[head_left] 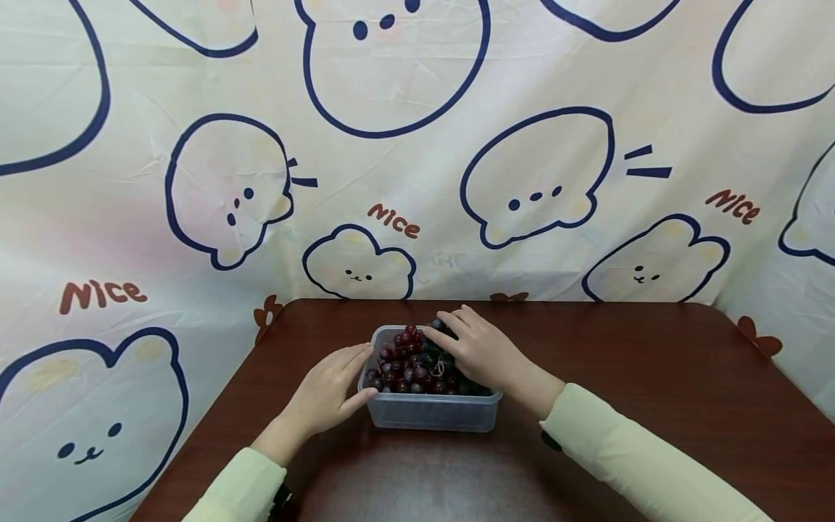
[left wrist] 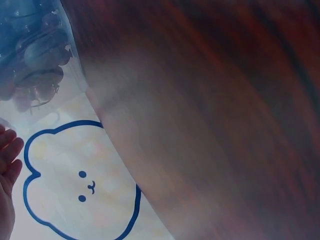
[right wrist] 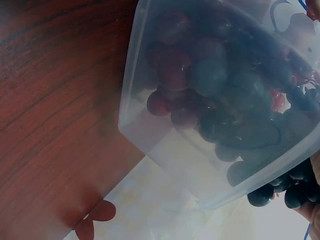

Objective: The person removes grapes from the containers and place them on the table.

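Note:
A clear plastic container (head_left: pixel 430 413) stands on the table, full of grapes. Red grapes (head_left: pixel 406 368) fill its left and front, while a bunch of dark grapes (head_left: pixel 432 353) lies at the back right. My left hand (head_left: pixel 329 388) rests against the container's left side, fingers extended along the rim and thumb at the near left corner. Over the dark grapes is my right hand (head_left: pixel 485 350), its fingers bent around that bunch and hiding part of it. From the right wrist, dark grapes (right wrist: pixel 295 192) show above the rim beside the fingers at the frame's edge.
The brown wooden table (head_left: pixel 652 391) extends around the container on all sides. Behind it hangs a pale cloth (head_left: pixel 554 87) printed with blue-outlined cartoon animals, which also covers both sides.

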`<state>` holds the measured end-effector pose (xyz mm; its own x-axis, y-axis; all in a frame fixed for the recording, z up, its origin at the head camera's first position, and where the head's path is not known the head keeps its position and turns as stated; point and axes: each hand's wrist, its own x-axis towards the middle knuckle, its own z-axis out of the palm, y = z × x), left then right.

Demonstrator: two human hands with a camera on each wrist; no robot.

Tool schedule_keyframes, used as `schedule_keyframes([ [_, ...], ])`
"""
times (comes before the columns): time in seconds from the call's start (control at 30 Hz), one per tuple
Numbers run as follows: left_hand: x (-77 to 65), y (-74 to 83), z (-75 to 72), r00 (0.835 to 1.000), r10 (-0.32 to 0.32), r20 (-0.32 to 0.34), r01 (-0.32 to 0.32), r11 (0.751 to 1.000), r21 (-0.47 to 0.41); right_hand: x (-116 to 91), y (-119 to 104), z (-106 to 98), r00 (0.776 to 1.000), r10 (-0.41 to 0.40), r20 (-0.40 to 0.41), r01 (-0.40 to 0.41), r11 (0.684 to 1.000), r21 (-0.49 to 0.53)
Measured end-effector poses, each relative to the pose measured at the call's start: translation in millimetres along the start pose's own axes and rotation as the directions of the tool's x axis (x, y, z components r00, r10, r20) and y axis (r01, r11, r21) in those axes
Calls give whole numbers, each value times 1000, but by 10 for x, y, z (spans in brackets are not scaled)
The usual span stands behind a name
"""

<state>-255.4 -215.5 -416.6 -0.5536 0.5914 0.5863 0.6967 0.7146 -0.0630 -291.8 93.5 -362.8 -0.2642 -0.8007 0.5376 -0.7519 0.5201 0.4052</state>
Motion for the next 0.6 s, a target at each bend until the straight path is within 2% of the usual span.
schedule_keyframes([
  [0.27,-5,-12,23,1000,8,-7,-8,1000,4,-3,-3,-16,999,-24,-33,21,997,-80],
  [0.6,1,-21,14,1000,14,-2,-14,1000,11,-7,26,-71,997,-60,-39,55,991,-124],
])
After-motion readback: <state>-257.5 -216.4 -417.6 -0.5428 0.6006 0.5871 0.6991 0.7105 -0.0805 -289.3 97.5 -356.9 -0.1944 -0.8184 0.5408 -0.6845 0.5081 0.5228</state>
